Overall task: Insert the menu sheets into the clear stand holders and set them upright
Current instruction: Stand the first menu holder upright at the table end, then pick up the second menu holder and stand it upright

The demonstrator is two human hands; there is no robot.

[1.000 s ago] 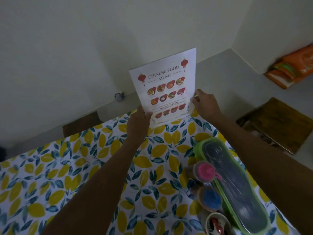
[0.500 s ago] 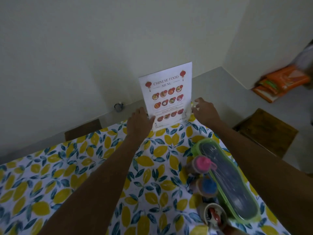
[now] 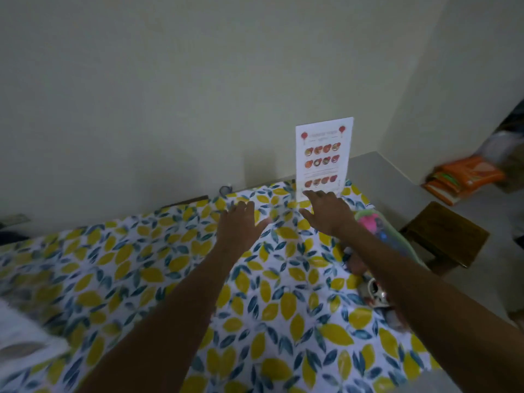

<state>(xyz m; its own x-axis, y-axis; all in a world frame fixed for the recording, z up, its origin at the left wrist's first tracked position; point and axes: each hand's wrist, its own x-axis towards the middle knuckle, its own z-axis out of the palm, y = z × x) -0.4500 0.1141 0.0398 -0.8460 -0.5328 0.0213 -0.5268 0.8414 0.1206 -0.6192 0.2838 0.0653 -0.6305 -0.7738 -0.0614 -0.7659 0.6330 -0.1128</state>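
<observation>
Frankly blurry: menu sheet [image 3: 323,158] text unreadable, upright on lemon-print tablecloth [image 3: 175,279] by wall; left hand [image 3: 241,226] and right hand [image 3: 329,211] spread, empty.

The room is dim, with flat, greenish-grey light and no bright source in view. The menu sheet [image 3: 323,157] throws a soft shadow leftward onto the far wall [image 3: 198,80]. Motion blur smears the whole frame; the menu's heading cannot be read. The tablecloth [image 3: 170,279] pattern is smudged, worst at the near left. The orange packets [image 3: 467,174] at the far right are streaked. Wide-angle distortion bends the wall corner and table edges.
</observation>
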